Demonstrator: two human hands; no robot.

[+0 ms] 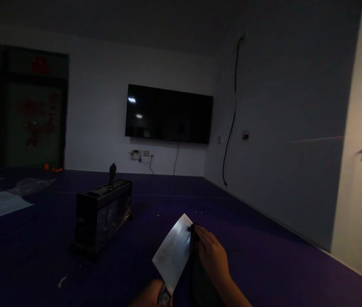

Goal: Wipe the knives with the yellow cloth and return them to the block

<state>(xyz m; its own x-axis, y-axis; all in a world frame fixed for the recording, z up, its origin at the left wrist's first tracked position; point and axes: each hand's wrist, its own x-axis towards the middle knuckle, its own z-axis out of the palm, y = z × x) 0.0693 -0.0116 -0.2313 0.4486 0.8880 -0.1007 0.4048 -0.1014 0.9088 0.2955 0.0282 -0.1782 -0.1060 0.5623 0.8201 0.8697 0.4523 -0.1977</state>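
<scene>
A cleaver [174, 249] with a broad pale metal blade is tilted upward at the bottom centre. My left hand [150, 294], partly cut off by the lower edge, is closed round its dark handle. My right hand [213, 256] holds a dark cloth [196, 245] against the blade's right side, fingers bent over it. Much of the cloth is lost in shadow and hangs down below the hand. To the left stands a black knife block [104, 217] with glossy sides, and one dark knife handle [112, 172] sticks up from its top.
The dark purple table [257, 256] stretches to the walls. Printed paper [0, 207] and clear plastic [32, 185] lie at the left, with small orange objects [57, 170] behind. A white scrap [61, 281] sits near the front. A television [170, 115] hangs on the wall; a black cable [233, 115] dangles beside it.
</scene>
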